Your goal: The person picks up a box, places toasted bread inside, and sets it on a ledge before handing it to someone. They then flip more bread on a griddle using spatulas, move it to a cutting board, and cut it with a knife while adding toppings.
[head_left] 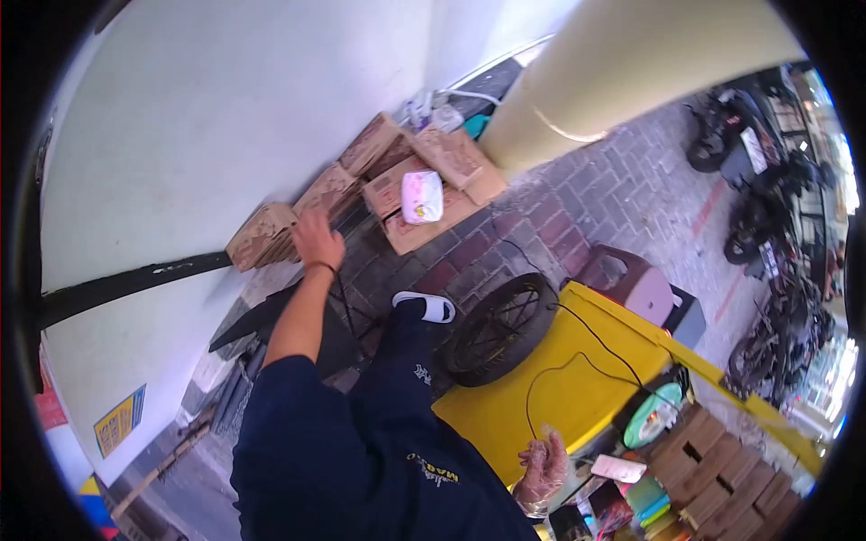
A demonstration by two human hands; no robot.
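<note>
My left hand [317, 240] is bare and reaches out beside a stack of flattened brown cardboard boxes [263, 236] along the wall. Its fingers are partly spread and hold nothing that I can see. A pink and white packet [421, 197] lies on a cardboard box [424, 236] to the right of that hand. Low in the view, my right hand [541, 471] wears a clear plastic glove; its fingers are bent and partly apart, next to the yellow cart [505, 415]. Nothing shows in it.
A black-rimmed wheel [502, 329] leans against the cart. A black cable [595, 338] crosses the yellow top. A phone [619, 468], a green fan [653, 416] and brown boxes [731, 469] are at the lower right. A thick column [577, 81] and parked motorcycles [758, 225] stand beyond.
</note>
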